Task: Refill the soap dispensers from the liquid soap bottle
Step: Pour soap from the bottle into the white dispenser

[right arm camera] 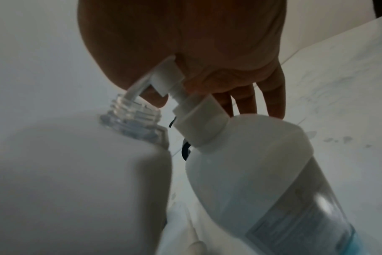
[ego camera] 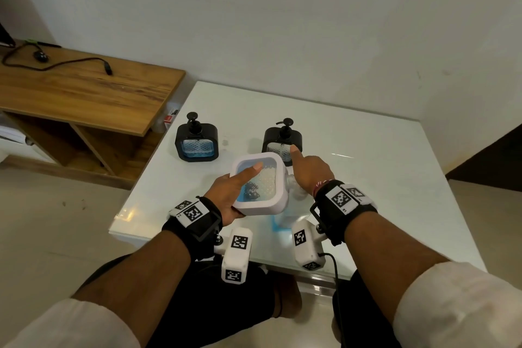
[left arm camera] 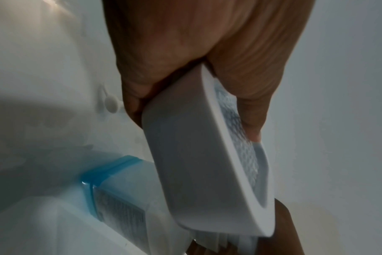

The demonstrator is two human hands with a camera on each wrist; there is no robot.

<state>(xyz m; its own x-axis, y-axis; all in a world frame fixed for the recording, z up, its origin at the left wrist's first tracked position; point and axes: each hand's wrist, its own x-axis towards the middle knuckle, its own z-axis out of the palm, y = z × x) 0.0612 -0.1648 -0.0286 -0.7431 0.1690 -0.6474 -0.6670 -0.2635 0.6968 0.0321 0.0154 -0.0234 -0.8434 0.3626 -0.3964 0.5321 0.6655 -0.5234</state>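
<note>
My left hand grips a white square dispenser, tilted, with the thumb across its clear window and the fingers behind it. In the left wrist view the white dispenser leans over the liquid soap bottle, which holds blue soap. My right hand presses down on that bottle's white pump head with the palm, fingers straight. The spout reaches into the open threaded neck of the white dispenser. The soap bottle stands on the table, mostly hidden in the head view.
Two black square dispensers with pumps stand further back on the white table: one at the left with blue liquid, one just beyond my right fingers. A loose white pump lies on the table. A wooden shelf stands at the left.
</note>
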